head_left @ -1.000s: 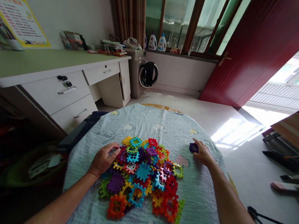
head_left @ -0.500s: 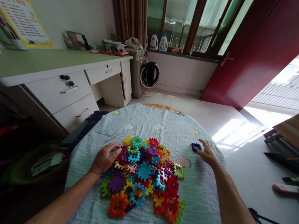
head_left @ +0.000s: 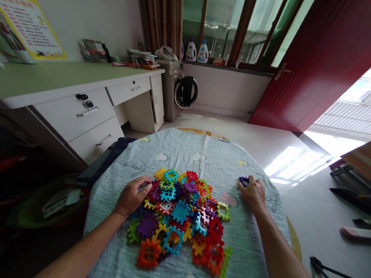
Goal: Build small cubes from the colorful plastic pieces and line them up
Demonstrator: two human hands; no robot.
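A heap of colourful plastic interlocking building pieces point(head_left: 181, 212), toothed squares with solid or cut-out middles, lies on the cloth. My left hand point(head_left: 134, 198) is at the heap's left side, thumb and fingers apart, fingertips close to a dark red piece; whether they touch it I cannot tell. On the right, away from the heap, a dark purple square frame piece point(head_left: 243, 180) rests on the cloth. My right hand point(head_left: 254, 192) grips its near right side between thumb and fingers, hiding part of it. A green triangular piece point(head_left: 225, 265) sits at the heap's front right.
A pale blue cloth point(head_left: 185, 149) covers the round table. To the left stands a desk point(head_left: 82, 76) with drawers, with a washing machine point(head_left: 172, 90) beyond it. A red door point(head_left: 299, 66) is at the right, and a black stand leg point(head_left: 337, 272) is on the floor.
My right hand has closed on the dark purple frame piece, its fingers having come in from beside it. The left hand stays at the heap. The view has shifted slightly.
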